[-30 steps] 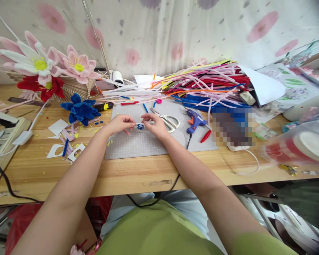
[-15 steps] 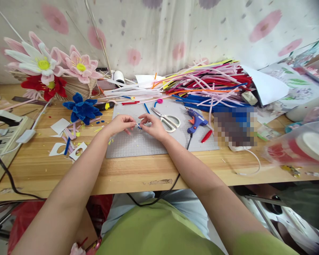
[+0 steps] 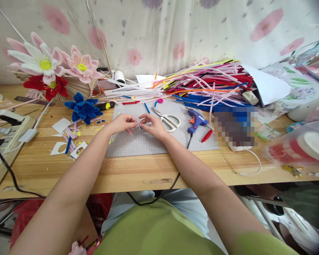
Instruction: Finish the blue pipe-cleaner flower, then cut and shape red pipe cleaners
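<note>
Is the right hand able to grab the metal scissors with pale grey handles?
Probably yes: the scissors lie just beside the right hand, nothing between them, though it seems to pinch a tiny bluish-white piece.

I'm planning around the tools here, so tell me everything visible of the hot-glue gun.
The hot-glue gun has a blue, plastic-looking body, an orange trigger and a pale label too small to read. It lies on its side on the gray cutting mat, nozzle pointing away from the person and leftward. A black cord leaves the handle and runs toward the person. The right hand is apart from it. Whether it is hot cannot be told.
</note>
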Action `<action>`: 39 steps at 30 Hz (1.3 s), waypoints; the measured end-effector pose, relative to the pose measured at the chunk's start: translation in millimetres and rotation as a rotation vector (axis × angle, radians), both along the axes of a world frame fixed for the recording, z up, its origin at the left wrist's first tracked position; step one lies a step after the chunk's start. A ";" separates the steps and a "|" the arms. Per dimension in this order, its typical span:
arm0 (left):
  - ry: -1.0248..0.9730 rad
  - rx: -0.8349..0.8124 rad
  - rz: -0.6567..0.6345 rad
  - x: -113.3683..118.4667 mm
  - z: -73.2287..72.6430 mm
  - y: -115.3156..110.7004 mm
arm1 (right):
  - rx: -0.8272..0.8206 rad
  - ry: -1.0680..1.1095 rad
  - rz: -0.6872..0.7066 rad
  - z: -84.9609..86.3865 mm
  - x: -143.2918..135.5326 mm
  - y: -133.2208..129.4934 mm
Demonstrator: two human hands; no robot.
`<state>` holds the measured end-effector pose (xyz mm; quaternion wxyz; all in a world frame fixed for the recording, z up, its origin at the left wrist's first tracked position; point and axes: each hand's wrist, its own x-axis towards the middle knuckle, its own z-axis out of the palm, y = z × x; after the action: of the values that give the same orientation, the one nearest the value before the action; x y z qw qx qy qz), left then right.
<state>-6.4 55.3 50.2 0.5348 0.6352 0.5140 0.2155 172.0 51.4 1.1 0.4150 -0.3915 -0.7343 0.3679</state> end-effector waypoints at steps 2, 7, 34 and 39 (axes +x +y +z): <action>0.000 0.002 0.002 -0.6 0.5 -0.7 | -0.006 0.003 0.008 0.5 -0.1 -0.3; 0.009 0.009 -0.018 -1.8 0.9 -1.3 | -0.008 0.005 0.027 0.2 0.2 -1.0; 0.116 -0.060 -0.076 -15.4 21.3 12.4 | 0.174 -0.066 -0.435 9.6 37.0 20.2; 0.142 -0.102 -0.101 -5.4 16.5 17.7 | 0.097 -0.078 -0.382 8.1 26.6 14.2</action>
<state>-11.8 73.0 66.7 0.5389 0.6460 0.5280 0.1162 198.6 65.6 9.3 0.4669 -0.5172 -0.6789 0.2314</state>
